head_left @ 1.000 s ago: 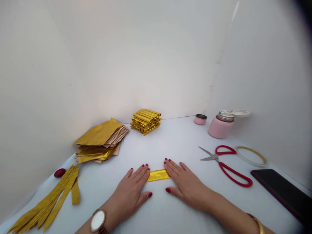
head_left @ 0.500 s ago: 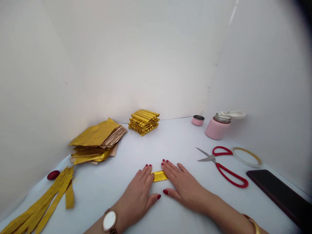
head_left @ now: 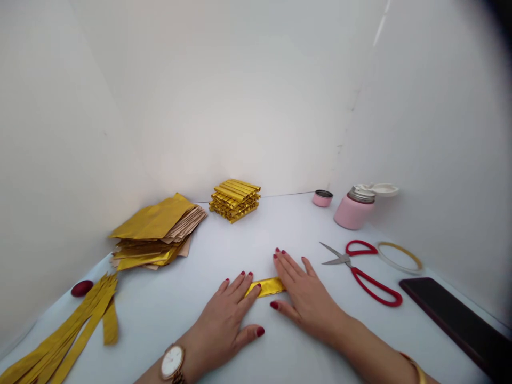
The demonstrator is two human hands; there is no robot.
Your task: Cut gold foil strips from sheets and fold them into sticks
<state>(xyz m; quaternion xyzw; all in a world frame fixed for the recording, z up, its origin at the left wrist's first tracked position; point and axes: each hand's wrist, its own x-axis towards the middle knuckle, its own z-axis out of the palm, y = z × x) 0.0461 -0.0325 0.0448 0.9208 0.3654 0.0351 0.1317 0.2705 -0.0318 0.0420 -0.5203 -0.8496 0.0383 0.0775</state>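
A flat folded strip of shiny gold paper (head_left: 270, 287) lies on the white table between my hands. My left hand (head_left: 228, 314) rests flat with its fingers stretched out, the index fingertip on the strip's left end. Flat on the right end lies my right hand (head_left: 304, 296), its fingers covering that end of the strip and its thumb held out toward the left. Neither hand grips anything. Open red-handled scissors (head_left: 348, 261) lie to the right of my right hand.
At left are stacked gold paper sheets (head_left: 154, 221), long gold strips (head_left: 80, 330) and a dark red oval object (head_left: 82, 288). Folded gold sticks (head_left: 235, 198) are piled at the back. Rightward stand a pink jar (head_left: 354, 212), its pink cap (head_left: 322, 198), a tape roll (head_left: 418, 261) and a black phone (head_left: 452, 320).
My right hand has slid right and slightly away along the strip. More of the gold paper shows between my hands. My left hand has stayed nearly in place.
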